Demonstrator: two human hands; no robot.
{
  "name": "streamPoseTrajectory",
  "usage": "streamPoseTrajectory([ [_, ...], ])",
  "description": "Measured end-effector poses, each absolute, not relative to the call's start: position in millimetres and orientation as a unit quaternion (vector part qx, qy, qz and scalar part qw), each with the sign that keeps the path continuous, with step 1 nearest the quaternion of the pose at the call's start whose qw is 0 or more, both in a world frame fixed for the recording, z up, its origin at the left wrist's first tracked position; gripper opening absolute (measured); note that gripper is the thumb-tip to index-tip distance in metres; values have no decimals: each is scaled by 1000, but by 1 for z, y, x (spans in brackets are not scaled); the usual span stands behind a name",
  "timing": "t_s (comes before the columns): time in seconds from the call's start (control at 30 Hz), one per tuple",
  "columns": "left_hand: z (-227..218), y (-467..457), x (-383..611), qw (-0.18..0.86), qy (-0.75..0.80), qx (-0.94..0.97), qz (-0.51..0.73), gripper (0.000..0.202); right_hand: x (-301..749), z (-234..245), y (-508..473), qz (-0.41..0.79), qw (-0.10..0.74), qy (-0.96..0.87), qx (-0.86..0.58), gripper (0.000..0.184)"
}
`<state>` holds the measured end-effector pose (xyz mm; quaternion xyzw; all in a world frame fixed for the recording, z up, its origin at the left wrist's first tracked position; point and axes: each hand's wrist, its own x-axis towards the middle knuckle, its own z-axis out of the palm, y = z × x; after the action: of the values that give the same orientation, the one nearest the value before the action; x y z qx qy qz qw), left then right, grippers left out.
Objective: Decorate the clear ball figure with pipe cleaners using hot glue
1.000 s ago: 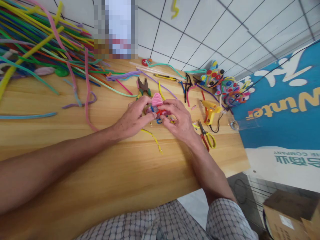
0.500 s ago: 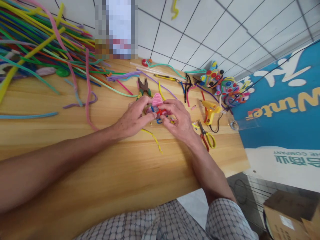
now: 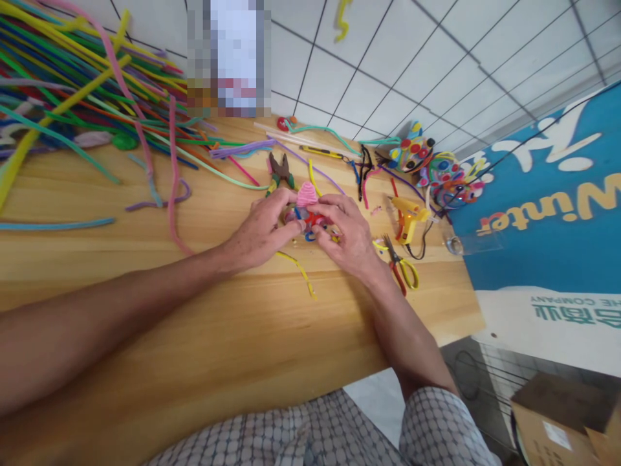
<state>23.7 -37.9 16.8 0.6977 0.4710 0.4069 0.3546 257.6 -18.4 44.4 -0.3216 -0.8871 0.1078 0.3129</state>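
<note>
Fingertips (image 3: 297, 226) of the left hand (image 3: 262, 230) and right hand (image 3: 345, 233) pinch a small craft (image 3: 313, 220) from either side, its pink piece (image 3: 306, 194) rising between them, red and blue parts showing below. The craft is over the middle of the surface (image 3: 233, 336); whether it touches is hidden. A yellow strip (image 3: 305, 278) lies just nearer the person, while pliers (image 3: 279, 171), jaws parted, lie just beyond the left hand. Farther back is a cutter (image 3: 321, 153). Right of the right hand are scissors (image 3: 395, 257) and a glue gun (image 3: 410, 220). Colourful figures (image 3: 412, 154) sit behind these, near a blue panel (image 3: 553, 239). Fuzzy stems (image 3: 92, 77) are heaped at far left; a box (image 3: 536, 421) stands low at right.
</note>
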Motion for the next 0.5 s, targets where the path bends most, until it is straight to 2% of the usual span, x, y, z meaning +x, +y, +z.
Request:
streamPoseTrajectory([
  [0.5, 13, -39, 24, 341, 466, 703, 416, 20, 258, 48, -19, 92, 307, -897, -306, 26],
])
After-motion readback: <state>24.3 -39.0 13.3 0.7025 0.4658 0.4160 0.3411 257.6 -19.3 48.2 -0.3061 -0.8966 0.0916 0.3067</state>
